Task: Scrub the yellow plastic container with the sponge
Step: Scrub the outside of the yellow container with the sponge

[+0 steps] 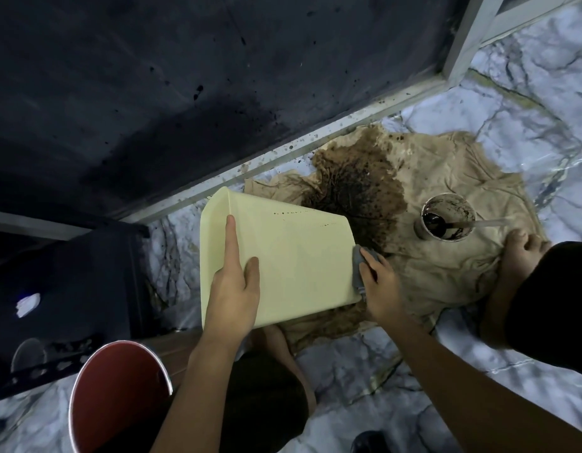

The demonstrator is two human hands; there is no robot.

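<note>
Head view, left to right: a red bucket (pixel 119 397) stands near the person's knees; the left hand (pixel 234 286) lies spread flat on the yellow plastic container (pixel 283 256), which is tipped on its side over a stained cloth (pixel 446 256). The right hand (pixel 379 282) presses a grey sponge (pixel 358 269) against the container's right edge. Best brace firmly with the flat palm and rub in short strokes toward the dotted stains, away from the dirty cup (pixel 446 217).

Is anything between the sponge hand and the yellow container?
Nothing visible. The right hand presses the grey sponge straight against the container at its right edge, while the left hand steadies its top face.
</note>
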